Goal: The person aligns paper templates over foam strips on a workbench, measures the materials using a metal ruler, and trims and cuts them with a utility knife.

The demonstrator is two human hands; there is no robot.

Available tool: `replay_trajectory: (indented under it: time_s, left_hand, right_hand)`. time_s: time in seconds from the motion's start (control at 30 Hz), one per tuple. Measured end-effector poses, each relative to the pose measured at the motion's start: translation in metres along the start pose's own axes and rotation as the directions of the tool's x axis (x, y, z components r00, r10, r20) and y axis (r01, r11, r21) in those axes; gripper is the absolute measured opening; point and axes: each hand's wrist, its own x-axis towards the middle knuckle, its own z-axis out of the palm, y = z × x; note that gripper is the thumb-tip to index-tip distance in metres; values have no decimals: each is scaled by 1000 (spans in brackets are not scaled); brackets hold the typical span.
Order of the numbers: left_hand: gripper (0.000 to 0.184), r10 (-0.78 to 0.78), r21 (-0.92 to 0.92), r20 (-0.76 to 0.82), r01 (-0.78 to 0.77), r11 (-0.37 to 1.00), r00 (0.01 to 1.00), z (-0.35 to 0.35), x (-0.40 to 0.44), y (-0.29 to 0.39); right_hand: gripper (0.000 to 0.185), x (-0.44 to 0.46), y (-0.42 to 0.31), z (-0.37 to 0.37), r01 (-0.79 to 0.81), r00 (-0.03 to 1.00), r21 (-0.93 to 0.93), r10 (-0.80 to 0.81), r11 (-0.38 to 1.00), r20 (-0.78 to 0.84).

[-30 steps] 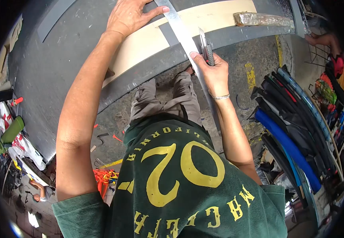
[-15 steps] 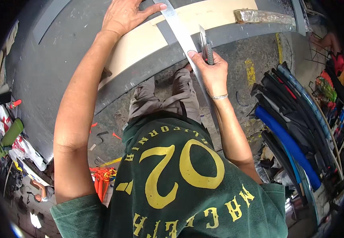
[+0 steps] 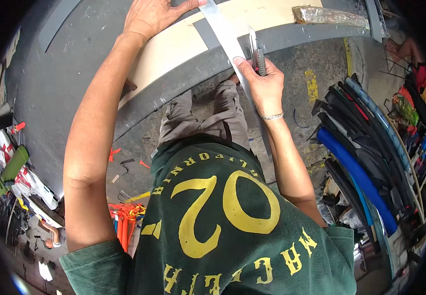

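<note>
A long metal ruler (image 3: 224, 37) lies across a cream strip (image 3: 169, 54) and a grey piece (image 3: 206, 33) on the dark table, its near end running past the table edge. My left hand (image 3: 150, 18) rests at the top with fingers spread, the thumb touching the ruler's side; its fingertips are partly cut off by the frame. My right hand (image 3: 263, 83) holds a utility knife (image 3: 258, 56), blade extended and pointing up, and its thumb presses on the ruler.
A wrapped block (image 3: 328, 16) lies on the table (image 3: 75, 83) at upper right. Rolls of dark and blue material (image 3: 355, 157) stand at the right. Orange items (image 3: 124, 221) are on the floor below. Another person (image 3: 51, 236) is at lower left.
My left hand has shifted slightly left and up, and the ruler's upper part has moved a little with it. The right hand still holds the knife and ruler.
</note>
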Motion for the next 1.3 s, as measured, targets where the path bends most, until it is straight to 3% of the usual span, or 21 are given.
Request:
replay_trajectory:
  time_s: [0.37, 0.47, 1.3]
  left_hand:
    - [61, 14, 9, 9, -14, 1000, 1000, 0, -1, -2]
    - [61, 0, 7, 16, -1, 1000, 1000, 1, -1, -1]
    - [64, 10, 17, 17, -10, 1000, 1000, 2, -1, -2]
  right_hand:
    - [32, -2, -4, 2, -20, 1000, 33, 20, 999, 0]
    - [32, -5, -14, 0, 15, 999, -40, -16, 999, -28]
    - [34, -6, -14, 1, 29, 998, -104, -35, 994, -52]
